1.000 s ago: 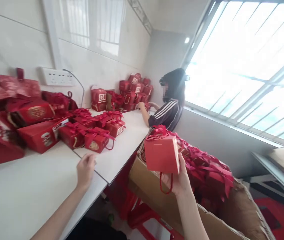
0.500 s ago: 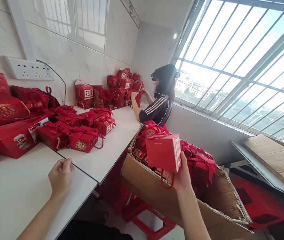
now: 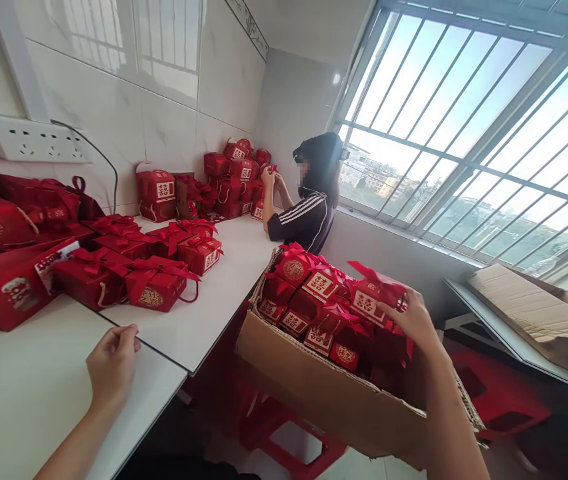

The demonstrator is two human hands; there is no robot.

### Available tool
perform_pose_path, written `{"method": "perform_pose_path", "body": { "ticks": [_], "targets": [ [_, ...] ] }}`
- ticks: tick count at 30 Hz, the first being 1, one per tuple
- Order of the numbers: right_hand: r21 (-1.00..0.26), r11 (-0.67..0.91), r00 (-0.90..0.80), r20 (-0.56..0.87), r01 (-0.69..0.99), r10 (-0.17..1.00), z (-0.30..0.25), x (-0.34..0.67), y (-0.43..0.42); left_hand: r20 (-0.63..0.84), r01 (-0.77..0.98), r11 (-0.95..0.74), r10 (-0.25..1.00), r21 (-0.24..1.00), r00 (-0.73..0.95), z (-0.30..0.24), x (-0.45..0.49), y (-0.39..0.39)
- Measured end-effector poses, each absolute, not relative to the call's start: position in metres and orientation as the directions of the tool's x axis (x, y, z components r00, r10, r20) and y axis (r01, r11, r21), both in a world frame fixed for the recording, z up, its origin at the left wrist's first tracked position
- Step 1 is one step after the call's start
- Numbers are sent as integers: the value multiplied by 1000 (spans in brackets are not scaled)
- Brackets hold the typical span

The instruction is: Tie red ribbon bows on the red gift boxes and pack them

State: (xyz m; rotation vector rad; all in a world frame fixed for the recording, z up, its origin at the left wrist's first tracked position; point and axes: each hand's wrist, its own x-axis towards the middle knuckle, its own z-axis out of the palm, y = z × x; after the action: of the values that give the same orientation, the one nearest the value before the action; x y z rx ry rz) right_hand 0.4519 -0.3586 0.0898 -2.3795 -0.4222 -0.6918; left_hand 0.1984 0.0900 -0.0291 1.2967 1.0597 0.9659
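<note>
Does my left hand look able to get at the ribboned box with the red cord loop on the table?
Yes, probably: the left hand, loosely curled, is close to the ribboned box, with only white tabletop and its dark seam showing between them.

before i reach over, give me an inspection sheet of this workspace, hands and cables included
Surface: white tabletop with a dark seam between panels
Job's things: ribboned red boxes on the tabletop; more packed in an open carton
Clutter: brown cardboard at the right
Left hand: fingers curled, nothing seen held; contact with the tabletop unclear
Right hand: on a labelled box at the carton; firmness of grip unclear
Cables: one black cable at the white socket strip
Surroundings: co-worker in a striped sleeve, barred window
</note>
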Motion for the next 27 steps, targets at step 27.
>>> {"method": "perform_pose_path", "body": {
  "ticks": [27],
  "targets": [
    [-289,-686,633,705,668,320,87,399,-282,65,-33,-56,906,998,418,-33,203,81]
  ]
}}
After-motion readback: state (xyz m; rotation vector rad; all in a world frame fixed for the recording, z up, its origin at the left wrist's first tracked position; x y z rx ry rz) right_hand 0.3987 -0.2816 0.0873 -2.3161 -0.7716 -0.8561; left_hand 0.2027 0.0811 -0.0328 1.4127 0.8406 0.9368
